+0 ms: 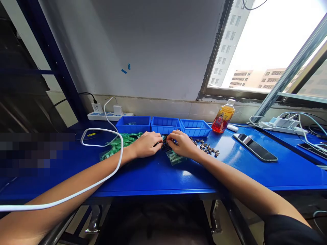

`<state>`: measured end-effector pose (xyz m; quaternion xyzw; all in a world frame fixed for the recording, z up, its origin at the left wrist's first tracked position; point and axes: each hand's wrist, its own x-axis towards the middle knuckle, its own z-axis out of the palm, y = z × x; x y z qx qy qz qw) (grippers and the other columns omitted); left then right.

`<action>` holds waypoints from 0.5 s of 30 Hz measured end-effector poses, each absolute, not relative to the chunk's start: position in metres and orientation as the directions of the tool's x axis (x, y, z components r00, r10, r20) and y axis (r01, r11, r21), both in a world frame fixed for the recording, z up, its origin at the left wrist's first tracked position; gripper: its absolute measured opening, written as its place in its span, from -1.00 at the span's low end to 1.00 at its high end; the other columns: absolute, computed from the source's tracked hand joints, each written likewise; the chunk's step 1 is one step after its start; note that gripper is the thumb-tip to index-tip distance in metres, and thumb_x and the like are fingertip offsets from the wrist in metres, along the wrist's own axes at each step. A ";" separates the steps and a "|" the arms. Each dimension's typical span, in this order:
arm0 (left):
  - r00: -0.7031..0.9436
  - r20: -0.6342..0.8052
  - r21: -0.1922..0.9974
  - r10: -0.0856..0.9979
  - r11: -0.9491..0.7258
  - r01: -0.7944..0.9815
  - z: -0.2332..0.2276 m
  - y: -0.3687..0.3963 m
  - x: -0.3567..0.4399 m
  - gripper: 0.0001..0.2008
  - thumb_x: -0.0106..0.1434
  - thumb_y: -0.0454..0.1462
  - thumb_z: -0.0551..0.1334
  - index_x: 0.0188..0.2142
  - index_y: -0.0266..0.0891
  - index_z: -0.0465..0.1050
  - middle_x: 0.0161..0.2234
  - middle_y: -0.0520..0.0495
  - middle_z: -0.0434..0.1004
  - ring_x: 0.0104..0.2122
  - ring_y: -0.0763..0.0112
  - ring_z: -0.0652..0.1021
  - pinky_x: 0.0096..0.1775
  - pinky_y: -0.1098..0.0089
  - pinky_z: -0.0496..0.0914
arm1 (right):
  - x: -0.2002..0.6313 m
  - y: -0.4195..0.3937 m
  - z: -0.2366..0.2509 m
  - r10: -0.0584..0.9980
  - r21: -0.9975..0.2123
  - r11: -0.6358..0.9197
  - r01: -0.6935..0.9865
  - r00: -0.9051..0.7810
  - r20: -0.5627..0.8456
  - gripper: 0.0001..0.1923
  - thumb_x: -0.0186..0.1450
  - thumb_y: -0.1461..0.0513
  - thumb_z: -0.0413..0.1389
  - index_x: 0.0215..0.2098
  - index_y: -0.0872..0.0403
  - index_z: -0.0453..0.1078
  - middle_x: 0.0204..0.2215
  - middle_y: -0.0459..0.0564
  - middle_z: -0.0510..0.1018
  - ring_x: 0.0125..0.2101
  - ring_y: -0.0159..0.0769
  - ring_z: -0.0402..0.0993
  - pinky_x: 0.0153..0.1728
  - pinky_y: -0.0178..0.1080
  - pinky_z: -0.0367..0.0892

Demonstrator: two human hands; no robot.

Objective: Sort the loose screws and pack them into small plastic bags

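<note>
My left hand [148, 144] is closed in a pinch at the middle of the blue table [158, 180]. Facing it, a short gap away, my right hand [183, 144] also has its fingers pressed together. What either fingertip grips is too small to make out. Dark small metal parts lie between and beyond the hands, and a loose pile of small metal pieces like screws [208, 148] spreads right of my right hand. Below that hand rest small clear green-tinted bags [175, 158]. A larger heap of green-tinted plastic bags [117, 144] lies left, partly behind my left wrist.
Along the wall stand three blue bins, left [134, 128], middle [165, 129] and right [195, 132]. A drink bottle [222, 117] and a phone [255, 147] are at right. A white cable [120, 149] loops across my left forearm. Power strips [109, 116] sit behind.
</note>
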<state>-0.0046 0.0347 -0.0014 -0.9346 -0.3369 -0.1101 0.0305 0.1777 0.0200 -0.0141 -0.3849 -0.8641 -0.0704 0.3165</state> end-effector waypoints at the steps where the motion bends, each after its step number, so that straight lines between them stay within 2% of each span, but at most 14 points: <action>1: 0.750 0.222 0.016 0.623 -0.771 0.636 -0.001 0.035 -0.005 -0.77 0.27 -0.28 -0.02 -0.39 -0.25 0.37 -0.31 -0.07 0.48 -0.29 0.31 0.45 -0.25 0.31 0.26 | 0.178 0.020 -0.014 0.619 -0.125 0.699 0.704 -0.508 0.599 -0.87 0.19 0.37 0.04 -0.45 0.11 0.40 -0.49 -0.04 0.46 -0.40 -0.35 0.34 -0.32 -0.31 0.27; 6: 0.748 0.208 0.025 0.630 -0.768 0.640 0.000 0.033 -0.005 -0.77 0.26 -0.29 -0.02 -0.38 -0.25 0.39 -0.28 -0.08 0.48 -0.25 0.30 0.45 -0.22 0.30 0.27 | 0.178 0.017 -0.013 0.614 -0.139 0.715 0.685 -0.520 0.594 -0.89 0.18 0.36 0.06 -0.43 0.10 0.42 -0.48 -0.04 0.48 -0.39 -0.34 0.36 -0.30 -0.30 0.27; 15: 0.745 0.217 0.031 0.631 -0.767 0.641 0.000 0.032 -0.004 -0.76 0.26 -0.28 0.00 -0.38 -0.24 0.42 -0.27 -0.07 0.48 -0.25 0.31 0.46 -0.23 0.32 0.28 | 0.174 0.016 -0.012 0.667 -0.168 0.674 0.719 -0.493 0.559 -0.93 0.19 0.36 0.07 -0.41 0.10 0.37 -0.48 -0.05 0.50 -0.40 -0.35 0.38 -0.34 -0.31 0.26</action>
